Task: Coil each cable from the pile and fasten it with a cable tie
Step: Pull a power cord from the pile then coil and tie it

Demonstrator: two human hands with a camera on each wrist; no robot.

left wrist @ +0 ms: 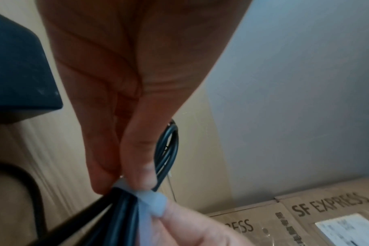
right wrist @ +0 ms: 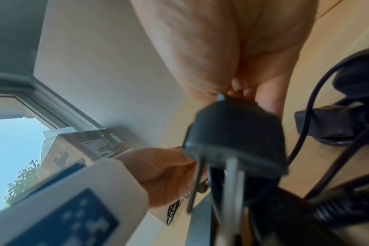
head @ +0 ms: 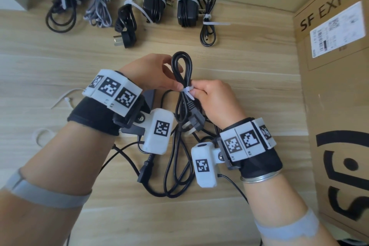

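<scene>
At the left of the head view, spare white ties (head: 61,99) lie loose on the wooden table (head: 60,56). Along the upper edge, five finished bundles (head: 127,10) sit in a row, each already tied.

Moving to centre, my left hand (head: 153,74) holds the folded black cable (head: 182,70) just above its middle, thumb and fingers pinched together on the strands. The cable's long axis runs up and down the frame: one loop end points to the top, the plug (head: 196,118) hangs toward the bottom, and the lower loops trail into the remaining pile (head: 175,175) under my wrists.

The white cable tie (head: 186,91) wraps the bundle's waist crosswise, right between my two hands. My right hand (head: 213,100) is nearest to it, fingers curled and pinching the tie where it crosses the cable; the left wrist view shows a fingertip (left wrist: 179,214) pressed against the tie's head (left wrist: 152,201).

I judge the next pull should run away from the cable's axis, while the left pinch braces the strands.

At far right stands a cardboard box (head: 335,106).
</scene>
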